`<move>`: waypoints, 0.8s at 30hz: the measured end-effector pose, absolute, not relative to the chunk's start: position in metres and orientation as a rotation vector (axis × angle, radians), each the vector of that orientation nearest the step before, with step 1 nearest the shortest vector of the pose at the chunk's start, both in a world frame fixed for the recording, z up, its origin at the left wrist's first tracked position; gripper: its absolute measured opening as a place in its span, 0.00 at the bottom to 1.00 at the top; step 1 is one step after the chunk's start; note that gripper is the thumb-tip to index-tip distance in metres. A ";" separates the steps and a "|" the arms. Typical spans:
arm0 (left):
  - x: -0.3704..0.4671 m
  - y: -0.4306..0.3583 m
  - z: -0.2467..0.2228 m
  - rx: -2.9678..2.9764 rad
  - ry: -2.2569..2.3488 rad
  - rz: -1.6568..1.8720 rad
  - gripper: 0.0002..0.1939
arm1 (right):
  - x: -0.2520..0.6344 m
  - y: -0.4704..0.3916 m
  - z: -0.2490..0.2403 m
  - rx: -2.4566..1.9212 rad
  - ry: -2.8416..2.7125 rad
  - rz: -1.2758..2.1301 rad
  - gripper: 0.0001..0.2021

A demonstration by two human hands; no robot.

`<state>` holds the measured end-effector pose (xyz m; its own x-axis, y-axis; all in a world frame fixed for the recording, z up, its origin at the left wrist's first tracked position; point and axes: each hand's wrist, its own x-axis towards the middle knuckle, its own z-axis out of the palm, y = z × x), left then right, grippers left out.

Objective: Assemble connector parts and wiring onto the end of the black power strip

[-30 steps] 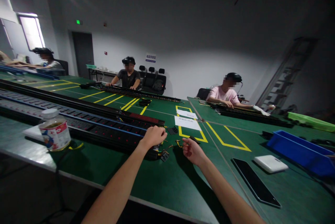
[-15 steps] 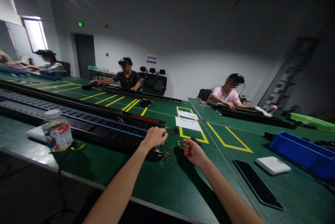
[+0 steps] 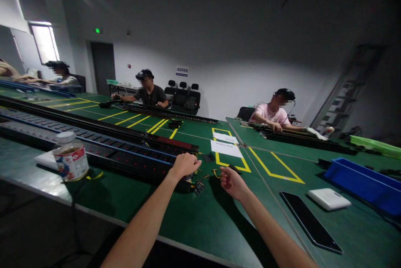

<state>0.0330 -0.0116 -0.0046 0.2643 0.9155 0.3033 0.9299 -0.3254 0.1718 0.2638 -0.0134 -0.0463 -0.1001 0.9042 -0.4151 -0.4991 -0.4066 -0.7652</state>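
My left hand (image 3: 185, 165) rests at the right end of a long black rail assembly (image 3: 134, 157) with red dots and a blue strip. Its fingers are bent down and mostly hidden behind the back of the hand. To its right, my right hand (image 3: 231, 181) is raised over the green table with curled fingers, thumb near the fingertips; anything between them is too small to make out. Short yellow-and-black wires (image 3: 215, 173) lie between the hands. A black connector (image 3: 199, 188) sits just below my left hand, and another black connector (image 3: 208, 158) lies behind it.
On the green table (image 3: 188, 226) are white paper sheets (image 3: 227, 148), a dark phone (image 3: 310, 221), a white box (image 3: 328, 199), a blue bin (image 3: 363, 184) and, at left, a jar (image 3: 72, 160). Across it, a person in pink (image 3: 272, 113) and one in black (image 3: 153, 94) work.
Both of my hands hold nearly the same pose. The whole view has shifted slightly. Across the table, the person in black has raised a hand a little at the left.
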 end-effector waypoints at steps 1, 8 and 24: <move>0.033 -0.012 -0.005 -2.478 -1.777 -0.532 0.26 | 0.264 -0.013 -0.046 -1.085 -0.546 1.714 0.10; 0.034 -0.010 -0.008 -2.514 -1.660 -0.508 0.27 | 0.263 -0.014 -0.046 -1.089 -0.528 1.700 0.06; 0.035 -0.011 -0.009 -2.522 -1.653 -0.512 0.25 | 0.263 -0.014 -0.047 -1.075 -0.555 1.698 0.07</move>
